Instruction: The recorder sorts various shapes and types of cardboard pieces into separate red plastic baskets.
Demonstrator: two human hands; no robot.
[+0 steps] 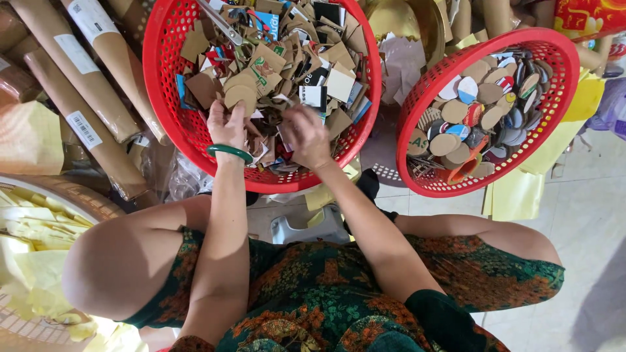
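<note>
Both hands are inside a red plastic basket (171,124) heaped with cardboard scraps (287,58) of brown, white and printed card. My left hand (226,125), with a green bangle (229,152) on the wrist, pinches a round brown cardboard piece (240,98) above the heap. My right hand (305,135) reaches into the scraps just to its right, fingers curled down among them; what it grips is hidden. A pair of metal scissors (220,23) lies on the heap at the far side.
A second red basket (422,85) at the right holds several round cardboard discs. Brown paper rolls (85,78) lie at the left. A woven basket (78,195) with yellow paper sits at the lower left. My knees frame a small white stool (306,228) on the tiled floor.
</note>
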